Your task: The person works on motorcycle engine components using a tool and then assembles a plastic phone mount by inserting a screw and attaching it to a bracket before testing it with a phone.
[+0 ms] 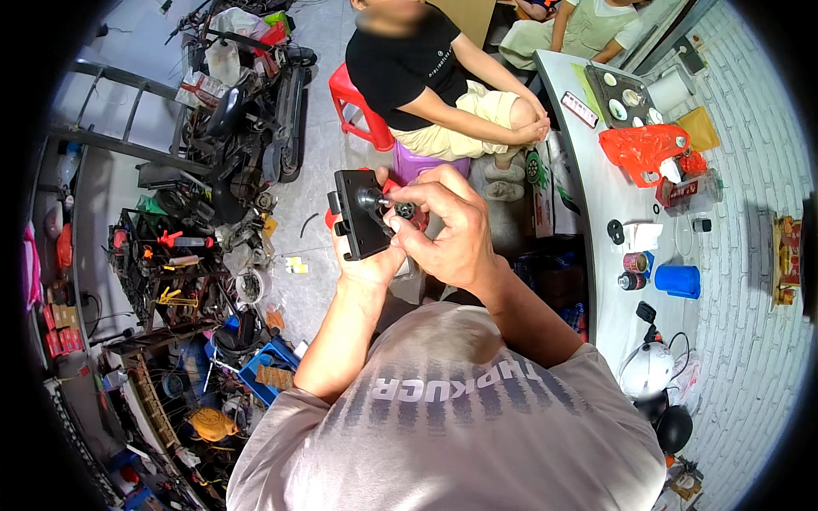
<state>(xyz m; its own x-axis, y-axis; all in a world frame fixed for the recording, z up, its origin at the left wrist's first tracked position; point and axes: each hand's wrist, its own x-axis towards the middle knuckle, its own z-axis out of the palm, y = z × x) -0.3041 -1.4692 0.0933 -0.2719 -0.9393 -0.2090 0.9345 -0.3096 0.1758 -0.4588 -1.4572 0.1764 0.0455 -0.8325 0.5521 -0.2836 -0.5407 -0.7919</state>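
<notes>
Pale lettering [460,383] across the grey shirt [443,464]; small white print [441,61] on the black T-shirt [388,72]

Light in the room is bright and white, strongest on the right along the surface [607,319] and brick wall [724,341]. Pale glare washes the near shirt [477,456]; deep shadow lies beneath the surface. The right hand [456,226] and black holder [365,213] look fairly sharp. Far left, the ladder [128,149] bends toward the black rim, and the seated person's [409,72] head is blurred.
</notes>
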